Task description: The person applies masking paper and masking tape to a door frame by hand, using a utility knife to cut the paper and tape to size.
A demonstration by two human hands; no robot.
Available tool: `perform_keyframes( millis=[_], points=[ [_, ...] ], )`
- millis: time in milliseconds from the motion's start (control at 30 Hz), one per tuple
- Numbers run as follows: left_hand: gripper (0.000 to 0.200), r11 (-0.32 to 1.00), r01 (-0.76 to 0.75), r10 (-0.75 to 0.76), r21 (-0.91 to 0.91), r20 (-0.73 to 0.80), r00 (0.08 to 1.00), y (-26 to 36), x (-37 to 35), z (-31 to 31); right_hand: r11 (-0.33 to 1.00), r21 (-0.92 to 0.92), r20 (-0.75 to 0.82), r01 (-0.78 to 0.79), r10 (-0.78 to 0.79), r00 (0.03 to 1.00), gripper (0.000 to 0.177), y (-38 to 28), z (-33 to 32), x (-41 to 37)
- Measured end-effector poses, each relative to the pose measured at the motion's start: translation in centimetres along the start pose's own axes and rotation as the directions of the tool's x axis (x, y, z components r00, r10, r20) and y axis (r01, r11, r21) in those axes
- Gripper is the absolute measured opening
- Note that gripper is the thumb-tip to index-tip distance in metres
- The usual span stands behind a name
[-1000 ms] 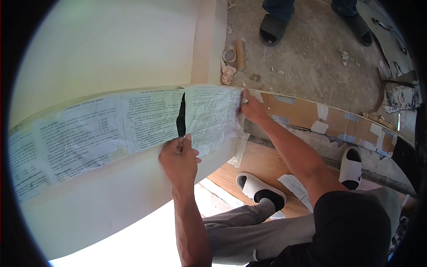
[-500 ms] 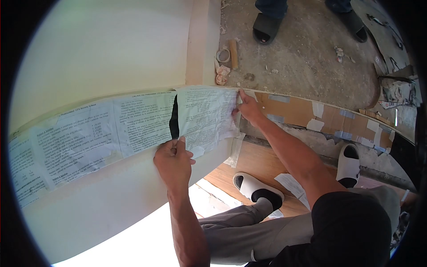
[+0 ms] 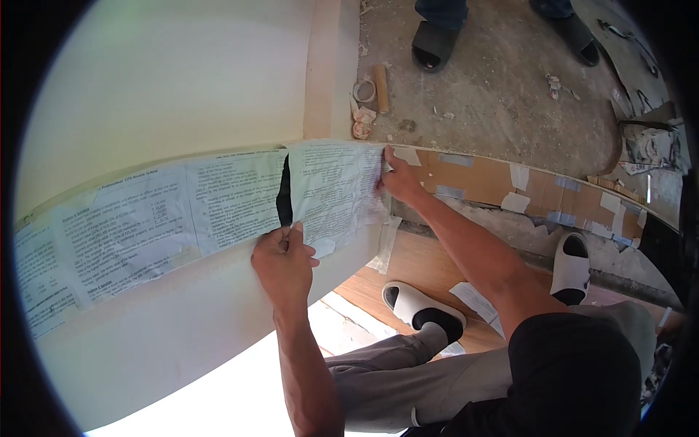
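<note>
Printed paper sheets (image 3: 247, 193) run in a strip along the edge of the pale wall panel, with a dark gap (image 3: 285, 193) between two of them. My left hand (image 3: 285, 258) pinches the lower edge of the paper just below that gap, thumb against fingers. Farther right, my right hand (image 3: 399, 177) is at the right end of the right-hand sheet (image 3: 338, 189), its index finger reaching the top edge and the other fingers curled on the paper's side. Whether it grips the sheet is unclear.
Taped cardboard (image 3: 473, 178) continues the strip to the right. Beyond it, on the concrete floor (image 3: 495, 109), lie a tape roll (image 3: 364, 91), a brown tube (image 3: 381, 89) and crumpled paper (image 3: 362, 125). Another person's sandalled feet (image 3: 435, 47) stand at the top.
My right hand has shifted slightly left along the paper's right end. My left hand stays in place at the gap.
</note>
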State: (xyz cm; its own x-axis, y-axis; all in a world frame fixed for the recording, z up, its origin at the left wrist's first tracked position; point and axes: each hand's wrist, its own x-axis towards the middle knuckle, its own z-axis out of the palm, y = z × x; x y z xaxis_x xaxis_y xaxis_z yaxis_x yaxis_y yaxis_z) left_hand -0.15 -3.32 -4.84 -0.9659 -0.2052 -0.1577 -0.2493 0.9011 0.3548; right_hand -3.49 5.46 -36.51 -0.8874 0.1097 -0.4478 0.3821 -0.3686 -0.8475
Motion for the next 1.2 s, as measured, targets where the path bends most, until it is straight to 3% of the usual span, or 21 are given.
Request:
perform_keyframes(
  millis=[67,167,233,267,333,367,467,533,667,767,833,900,1067,1100,1133,1200],
  points=[
    [0.028,1.0,-0.012,0.012,-0.001,0.019,1.0,-0.2,0.0,-0.1,0.995,0.058,0.047,-0.083,0.08,0.996,0.081,0.5,-0.1,0.0],
    [0.026,1.0,-0.003,0.002,0.008,0.008,1.0,0.2,0.0,0.0,0.982,-0.146,-0.006,0.12,-0.122,0.992,0.081,0.2,-0.3,-0.1],
    [0.027,1.0,0.0,0.0,0.016,0.017,1.0,0.4,0.1,0.0,0.989,-0.012,0.183,-0.148,0.147,0.972,0.079,-2.9,-3.1,-1.5],
    [0.027,1.0,0.006,-0.007,0.026,0.021,1.0,0.4,0.1,-0.1,0.989,-0.015,0.185,-0.146,0.146,0.972,0.079,-2.8,-3.7,-1.4],
    [0.027,1.0,0.011,-0.011,0.014,0.003,1.0,0.5,-0.1,-0.1,0.964,0.214,-0.049,-0.159,0.174,0.984,0.077,-2.8,-4.5,-0.9],
    [0.028,1.0,0.012,-0.012,0.003,-0.005,1.0,0.5,-0.2,-0.1,0.964,0.216,-0.044,-0.156,0.17,0.985,0.077,-2.2,-4.0,-0.3],
    [0.03,1.0,0.014,-0.015,0.014,0.017,1.0,0.3,0.0,-0.3,0.98,0.188,-0.175,-0.059,0.093,0.98,0.074,-0.9,-3.1,0.6],
    [0.03,1.0,0.008,-0.008,0.022,0.015,1.0,0.1,-0.1,-0.3,0.994,-0.102,-0.008,0.029,-0.03,1.0,0.074,-0.5,-2.3,0.5],
    [0.032,1.0,-0.016,0.016,0.018,0.028,0.999,0.0,0.1,-0.3,0.99,-0.141,-0.053,0.013,-0.02,0.998,0.072,-1.4,-2.1,0.3],
    [0.031,1.0,-0.019,0.018,0.012,0.023,1.0,-0.1,0.0,-0.3,0.982,-0.158,-0.147,0.104,-0.128,0.981,0.068,-1.7,-2.5,1.2],
    [0.031,1.0,-0.016,0.016,0.004,0.025,1.0,-0.2,0.0,-0.3,0.982,-0.06,-0.08,0.181,-0.185,0.979,0.063,-1.3,-2.3,2.8],
    [0.031,1.0,-0.007,0.007,0.003,0.024,1.0,0.1,0.0,-0.3,0.972,-0.065,-0.118,0.226,-0.233,0.965,0.061,-1.7,-2.2,3.0],
    [0.029,1.0,0.023,-0.023,-0.012,0.016,1.0,0.8,-0.2,-0.2,0.952,-0.148,-0.16,0.268,-0.29,0.944,0.056,-7.8,-2.3,-1.7],
    [0.029,1.0,0.018,-0.018,-0.012,0.011,1.0,0.8,-0.2,-0.2,0.801,-0.229,-0.19,0.553,-0.594,0.782,0.057,-7.8,-1.8,-2.5],
    [0.029,1.0,0.021,-0.021,-0.014,0.013,1.0,0.8,-0.3,-0.2,0.56,-0.314,-0.189,0.766,-0.828,0.528,0.058,-7.9,-1.3,-3.1],
    [0.028,1.0,0.026,-0.026,-0.017,0.008,1.0,0.6,-0.2,-0.3,0.525,-0.233,-0.136,0.818,-0.851,0.507,0.061,-11.1,-0.4,-5.5]
  ],
)
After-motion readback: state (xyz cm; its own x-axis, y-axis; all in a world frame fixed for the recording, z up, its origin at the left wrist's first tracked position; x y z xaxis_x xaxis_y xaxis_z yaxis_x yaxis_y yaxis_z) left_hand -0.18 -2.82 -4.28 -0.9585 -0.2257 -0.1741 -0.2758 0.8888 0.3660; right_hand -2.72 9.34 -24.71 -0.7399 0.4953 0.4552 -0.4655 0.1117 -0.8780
